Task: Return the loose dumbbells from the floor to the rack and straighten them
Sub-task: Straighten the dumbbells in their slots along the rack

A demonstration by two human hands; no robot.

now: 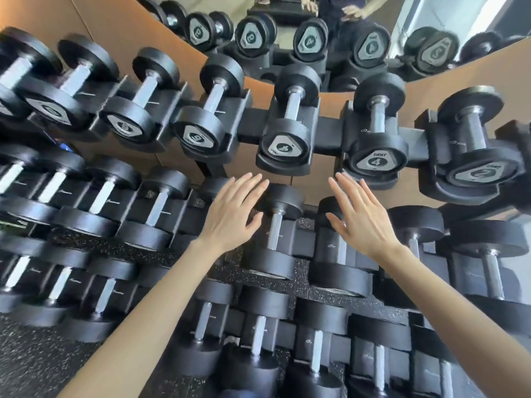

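Observation:
A three-tier dumbbell rack fills the view, with black round-headed dumbbells lying in its cradles. Two dumbbells marked 4 sit in the top row, one at centre and another to its right. My left hand and my right hand are both stretched out flat with straight fingers, holding nothing. They hover over the middle tier, on either side of a dumbbell lying in its cradle. My right hand covers part of the neighbouring dumbbell.
A mirror above the rack reflects the top row and a person's hands. Black speckled rubber flooring shows at lower left and between the tiers. The lowest tier holds several more dumbbells. No loose dumbbell is in view on the floor.

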